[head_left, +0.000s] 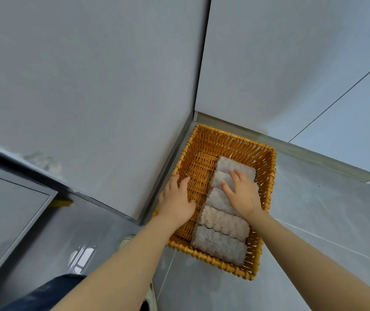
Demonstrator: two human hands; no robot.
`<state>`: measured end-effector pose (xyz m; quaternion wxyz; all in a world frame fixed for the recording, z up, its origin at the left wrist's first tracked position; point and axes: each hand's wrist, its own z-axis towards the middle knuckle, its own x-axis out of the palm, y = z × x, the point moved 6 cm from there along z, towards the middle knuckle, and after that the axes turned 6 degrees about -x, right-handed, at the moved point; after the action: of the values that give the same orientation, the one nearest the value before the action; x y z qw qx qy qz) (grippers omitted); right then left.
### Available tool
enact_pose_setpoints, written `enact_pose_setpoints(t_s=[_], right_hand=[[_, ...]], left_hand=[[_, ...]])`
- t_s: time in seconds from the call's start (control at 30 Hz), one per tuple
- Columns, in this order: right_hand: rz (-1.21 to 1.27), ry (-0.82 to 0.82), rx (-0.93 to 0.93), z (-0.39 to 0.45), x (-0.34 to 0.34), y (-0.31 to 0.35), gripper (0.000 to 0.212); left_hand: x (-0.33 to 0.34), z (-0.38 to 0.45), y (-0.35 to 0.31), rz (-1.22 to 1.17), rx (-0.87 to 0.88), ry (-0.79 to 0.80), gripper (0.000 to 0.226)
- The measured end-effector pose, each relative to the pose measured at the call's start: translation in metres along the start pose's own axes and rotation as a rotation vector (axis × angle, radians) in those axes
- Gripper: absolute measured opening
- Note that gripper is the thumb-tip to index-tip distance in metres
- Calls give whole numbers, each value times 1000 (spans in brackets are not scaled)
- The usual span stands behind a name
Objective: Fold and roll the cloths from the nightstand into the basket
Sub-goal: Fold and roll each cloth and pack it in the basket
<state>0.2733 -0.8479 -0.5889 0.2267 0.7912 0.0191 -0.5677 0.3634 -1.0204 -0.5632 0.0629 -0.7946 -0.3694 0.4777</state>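
A rectangular orange wicker basket (pixel 267 173) sat on the glossy grey tiled floor (pixel 314 221) in a corner between pale grey walls (pixel 89 75). Inside, five rolled fluffy grey cloths (pixel 221 244) lay side by side in a row along the basket's right half, leaving the left half of its woven bottom bare. The right hand (pixel 243 194) rested on top of the middle rolls, its fingers (pixel 235 177) spread and fairly straight, pressing rather than gripping. The left hand (pixel 178 199) lay over the basket's left rim, fingers loosely extended, holding nothing. A thin bracelet (pixel 252 204) circled the right wrist. No writing was readable. A dark-edged furniture top (pixel 11 198) showed at the left.
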Motion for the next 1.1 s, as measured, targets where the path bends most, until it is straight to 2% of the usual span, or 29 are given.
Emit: enact_pose_setpoints(t_s=[0.1, 0.2, 0.47, 0.67, 0.87, 1.0, 1.1], right_hand=[[255, 76, 63, -16, -24, 15, 40], [350, 83, 35, -34, -53, 34, 27], [560, 150, -135, -92, -134, 114, 26], [588, 169, -284, -140, -187, 179, 20], [564, 188, -430, -178, -218, 256, 20], [555, 232, -536, -195, -226, 323, 20], [545, 275, -614, -200, -219, 385, 19]], left_hand=[[-26, -17, -15, -133, 23, -28, 44], [-47, -35, -28, -218, 18, -15, 34], [-107, -122, -44, -366, 105, -49, 23], [-164, -198, -32, -457, 180, -86, 13], [-227, -269, 9, -584, 181, -194, 16], [-273, -311, 56, -657, 156, -329, 14], [-303, -344, 116, -786, 83, -427, 14]])
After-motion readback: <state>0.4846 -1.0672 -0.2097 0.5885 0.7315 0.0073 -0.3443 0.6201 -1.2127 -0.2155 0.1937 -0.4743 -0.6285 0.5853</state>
